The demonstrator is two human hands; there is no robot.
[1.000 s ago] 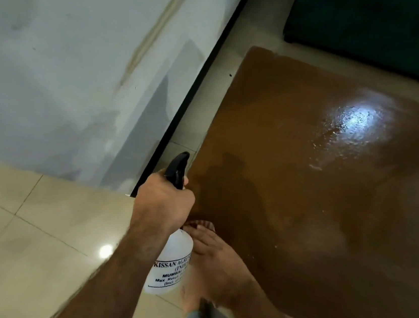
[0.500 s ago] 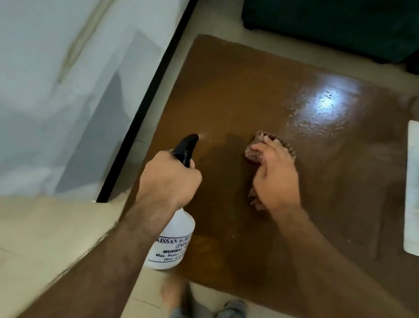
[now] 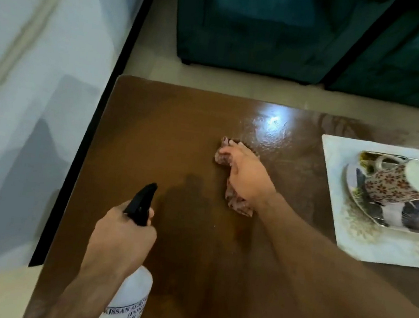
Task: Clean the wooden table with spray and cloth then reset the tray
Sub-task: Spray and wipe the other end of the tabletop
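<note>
The brown wooden table (image 3: 169, 132) fills the middle of the view, with a wet glare patch near its far side. My left hand (image 3: 122, 235) grips the neck of a white spray bottle (image 3: 130, 299) with a black nozzle, held above the table's near left part. My right hand (image 3: 246, 175) presses a reddish-brown cloth (image 3: 237, 202) onto the tabletop near its centre, fingers laid over it. A white tray (image 3: 377, 245) lies on the table at the right, carrying a patterned cup (image 3: 397, 187) tipped on its side on a saucer.
A white wall (image 3: 40, 85) with a black edge strip runs along the left of the table. Dark teal furniture (image 3: 271, 29) stands beyond the far edge. Beige floor tiles show at the lower left.
My right hand has slid the cloth from the near left corner toward the table's centre. The view has swung right, bringing the tray and cup into sight.
</note>
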